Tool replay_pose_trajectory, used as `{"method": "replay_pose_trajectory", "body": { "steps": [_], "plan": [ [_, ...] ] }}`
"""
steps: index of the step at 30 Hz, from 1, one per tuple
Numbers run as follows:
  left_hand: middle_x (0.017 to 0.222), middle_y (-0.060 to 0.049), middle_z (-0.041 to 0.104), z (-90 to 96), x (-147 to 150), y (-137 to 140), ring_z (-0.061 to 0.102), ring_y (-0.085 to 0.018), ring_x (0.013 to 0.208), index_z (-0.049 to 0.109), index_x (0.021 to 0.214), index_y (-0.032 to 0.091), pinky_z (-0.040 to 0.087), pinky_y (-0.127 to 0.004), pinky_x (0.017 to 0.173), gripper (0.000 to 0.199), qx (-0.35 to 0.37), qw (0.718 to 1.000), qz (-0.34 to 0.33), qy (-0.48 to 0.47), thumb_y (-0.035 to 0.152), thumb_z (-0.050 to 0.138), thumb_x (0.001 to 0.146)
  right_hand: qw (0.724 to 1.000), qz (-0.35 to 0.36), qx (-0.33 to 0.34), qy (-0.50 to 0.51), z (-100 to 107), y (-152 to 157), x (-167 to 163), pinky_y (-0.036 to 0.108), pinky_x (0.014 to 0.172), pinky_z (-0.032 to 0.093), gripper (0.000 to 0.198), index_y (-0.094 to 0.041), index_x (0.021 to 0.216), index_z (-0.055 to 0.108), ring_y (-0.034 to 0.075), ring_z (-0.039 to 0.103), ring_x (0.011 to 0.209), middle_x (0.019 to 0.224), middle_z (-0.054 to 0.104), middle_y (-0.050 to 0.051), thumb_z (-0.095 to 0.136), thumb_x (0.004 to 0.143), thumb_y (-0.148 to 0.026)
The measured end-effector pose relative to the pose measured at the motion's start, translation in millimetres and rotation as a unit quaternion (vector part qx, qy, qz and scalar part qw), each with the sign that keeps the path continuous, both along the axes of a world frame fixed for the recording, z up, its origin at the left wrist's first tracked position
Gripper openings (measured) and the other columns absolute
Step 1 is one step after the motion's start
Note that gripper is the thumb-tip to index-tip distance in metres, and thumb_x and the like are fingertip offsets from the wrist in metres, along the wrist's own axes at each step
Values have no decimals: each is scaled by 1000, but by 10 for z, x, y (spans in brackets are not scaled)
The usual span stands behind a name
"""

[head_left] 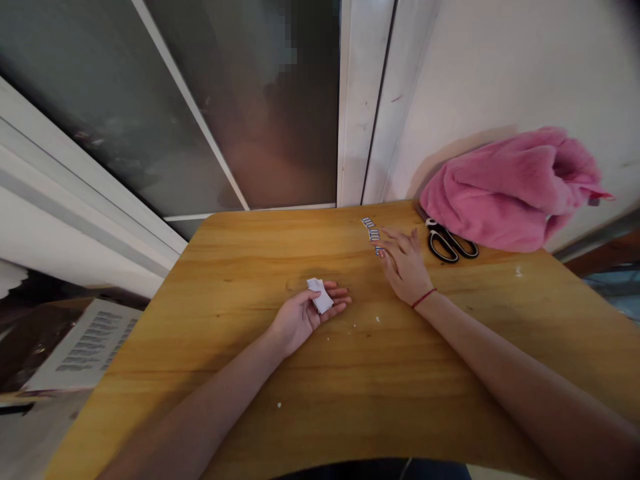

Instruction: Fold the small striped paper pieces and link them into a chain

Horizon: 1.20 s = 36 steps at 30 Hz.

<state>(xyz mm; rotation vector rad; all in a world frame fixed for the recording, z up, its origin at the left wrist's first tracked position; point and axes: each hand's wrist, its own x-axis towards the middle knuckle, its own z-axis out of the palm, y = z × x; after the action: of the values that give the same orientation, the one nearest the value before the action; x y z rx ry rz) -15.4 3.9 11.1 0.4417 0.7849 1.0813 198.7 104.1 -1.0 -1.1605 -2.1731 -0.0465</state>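
Note:
My left hand lies palm up above the table, its thumb pressing a small stack of white paper slips against the fingers. Over to the right, my right hand rests palm down with its fingers spread. Its fingertips touch or hover over the lowest of several small blue-and-white printed pieces, which lie in a slanting row. That lowest piece is partly covered by the fingers. Just right of this hand are black-handled scissors, their blades hidden under a pink plush cloth.
The pink plush cloth is heaped at the table's back right, against the wall. White paper scraps dot the wooden table. Behind its far edge stands a glass-paned door. A printed cardboard box sits lower down, on the left.

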Motion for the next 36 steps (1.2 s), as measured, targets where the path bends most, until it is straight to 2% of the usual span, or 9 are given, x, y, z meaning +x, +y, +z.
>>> {"method": "replay_pose_trajectory", "body": {
  "steps": [3, 6, 8, 12, 18, 22, 26, 30, 36],
  "plan": [
    [109, -17, 62, -20, 7, 23, 59, -23, 104, 56, 101, 5, 40, -34, 100, 28, -22, 1000, 18, -6, 4, 45, 76, 997, 63, -3, 35, 48, -136, -112, 46, 104, 20, 31, -20, 110, 55, 21, 45, 109, 113, 52, 9, 33, 90, -26],
    [107, -13, 64, -52, 28, 24, 58, -21, 105, 57, 104, 8, 41, -33, 99, 27, 12, 999, 26, 14, 7, 51, 78, 990, 131, -35, 30, 88, -335, -283, 39, 92, 34, 29, -17, 110, 54, 20, 46, 102, 104, 55, 10, 38, 89, -29],
    [103, -11, 66, -64, 40, 12, 59, -20, 103, 60, 101, 10, 44, -32, 96, 25, 39, 998, 25, 38, 10, 58, 76, 981, 190, -46, -1, 97, -459, -388, 38, 87, 36, 32, -17, 112, 53, 20, 47, 98, 105, 54, 10, 44, 86, -35],
    [93, -8, 68, -36, 59, -21, 63, -19, 91, 64, 91, 10, 49, -29, 86, 22, 57, 995, 21, 83, 13, 67, 69, 956, 287, 13, -66, 75, -563, -475, 40, 91, 34, 39, -19, 115, 53, 21, 45, 100, 109, 55, 8, 48, 83, -42],
    [88, -6, 69, 11, 82, -38, 63, -14, 79, 65, 86, 11, 53, -26, 76, 22, 53, 991, 70, 101, 15, 71, 65, 951, 287, 80, -83, 47, -506, -414, 39, 98, 30, 36, -19, 120, 51, 19, 45, 101, 113, 58, 3, 48, 86, -31],
    [88, -5, 69, -17, 66, -29, 63, -14, 77, 65, 85, 13, 54, -26, 74, 23, 64, 986, 109, 112, 17, 73, 64, 948, 286, 115, -82, 29, -479, -397, 38, 96, 33, 36, -19, 122, 50, 16, 45, 97, 115, 58, 2, 49, 86, -19],
    [89, -6, 68, -37, 32, -17, 63, -13, 77, 66, 86, 11, 54, -24, 72, 22, 54, 987, 105, 105, 19, 71, 67, 945, 300, 122, -52, 8, -444, -401, 34, 92, 38, 31, -19, 116, 54, 16, 46, 96, 109, 60, 2, 49, 86, -14],
    [93, -7, 68, -15, 0, -3, 63, -13, 80, 66, 89, 10, 55, -26, 75, 19, 33, 991, 98, 80, 20, 66, 73, 950, 290, 114, -30, 3, -401, -396, 34, 88, 39, 20, -17, 102, 60, 17, 46, 95, 102, 63, 3, 50, 85, -14],
    [101, -8, 67, 13, -4, 11, 62, -17, 91, 65, 95, 11, 52, -32, 85, 19, 37, 995, 55, 70, 17, 60, 77, 957, 285, 47, 10, 1, -361, -387, 32, 81, 41, 16, -19, 97, 61, 16, 48, 90, 97, 62, 3, 52, 84, -19]
  ]
}}
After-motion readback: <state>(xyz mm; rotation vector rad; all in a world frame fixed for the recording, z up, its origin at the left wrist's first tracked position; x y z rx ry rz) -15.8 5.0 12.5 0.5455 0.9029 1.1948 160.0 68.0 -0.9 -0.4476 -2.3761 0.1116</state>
